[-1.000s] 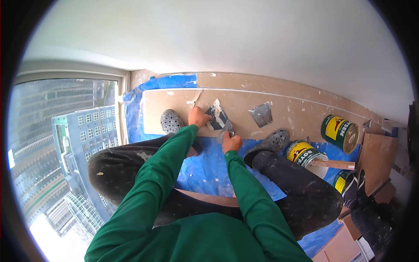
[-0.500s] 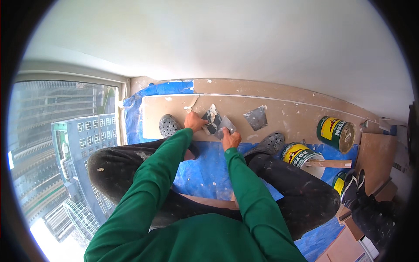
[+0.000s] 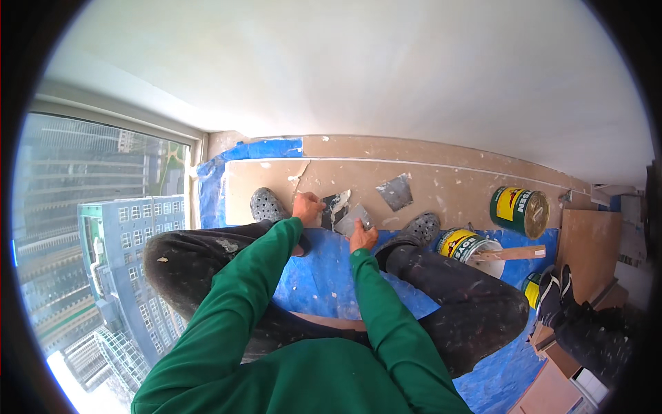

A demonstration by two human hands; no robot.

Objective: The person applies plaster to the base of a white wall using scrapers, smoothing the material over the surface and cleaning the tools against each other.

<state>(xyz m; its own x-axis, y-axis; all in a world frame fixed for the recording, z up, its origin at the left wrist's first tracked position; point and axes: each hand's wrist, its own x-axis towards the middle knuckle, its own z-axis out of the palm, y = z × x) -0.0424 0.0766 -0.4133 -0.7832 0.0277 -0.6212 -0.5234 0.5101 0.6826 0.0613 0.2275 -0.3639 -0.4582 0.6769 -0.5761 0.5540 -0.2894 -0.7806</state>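
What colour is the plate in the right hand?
The plate is grey; the head view shows it best.

My L hand (image 3: 307, 207) holds a dark plate (image 3: 329, 212) w/ pale smears, R hand (image 3: 362, 237) grips a grey sq. plate (image 3: 351, 221) right beside; third plate (image 3: 395, 192) on tan board (image 3: 241, 186), green/yellow can (image 3: 509, 209) off R.

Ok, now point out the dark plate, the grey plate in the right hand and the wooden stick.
Dark plate (image 3: 334, 210): head view, its smeared face.
Grey plate (image 3: 350, 217): head view, its flat face.
Stick (image 3: 512, 253): head view, middle of its visible length.
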